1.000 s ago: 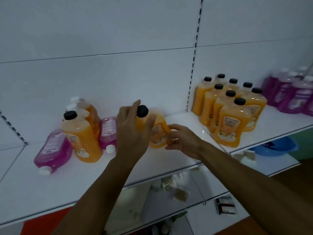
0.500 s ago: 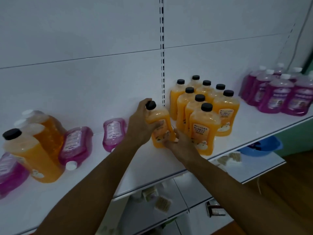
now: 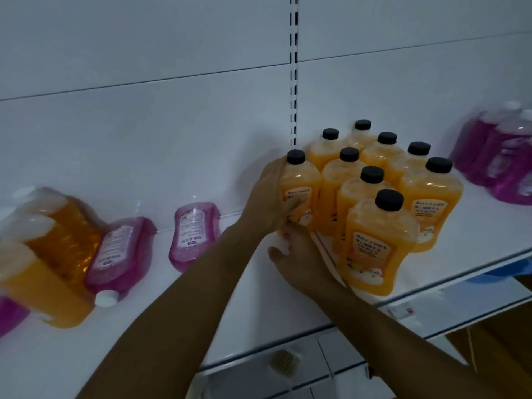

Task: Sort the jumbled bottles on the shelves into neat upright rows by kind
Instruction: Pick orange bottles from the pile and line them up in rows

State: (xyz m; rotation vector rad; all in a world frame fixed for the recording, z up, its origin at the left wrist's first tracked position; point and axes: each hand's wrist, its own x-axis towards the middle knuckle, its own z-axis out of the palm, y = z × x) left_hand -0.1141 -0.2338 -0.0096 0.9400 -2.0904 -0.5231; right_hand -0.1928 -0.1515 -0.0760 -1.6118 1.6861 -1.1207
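Note:
An orange bottle with a black cap (image 3: 302, 182) stands upright on the white shelf (image 3: 201, 326), pressed against the left side of a block of several upright orange bottles (image 3: 371, 243). My left hand (image 3: 270, 203) wraps its left side. My right hand (image 3: 302, 263) lies lower, fingers spread, fingertips touching the bottle's base. Upright purple bottles (image 3: 506, 165) stand in a group at the far right. To the left, two purple bottles (image 3: 194, 234) (image 3: 121, 251) lie flat, beside jumbled orange bottles (image 3: 66, 234).
A slotted metal upright (image 3: 293, 82) runs down the white back panel behind the orange block. A blue basin (image 3: 495, 273) shows under the shelf edge at right. Lower shelves with small items sit below. Another purple bottle (image 3: 8, 315) is cut off at the left edge.
Both hands carried the orange bottle rightward and set it upright against the orange block. My right hand has slid down from its side to its base.

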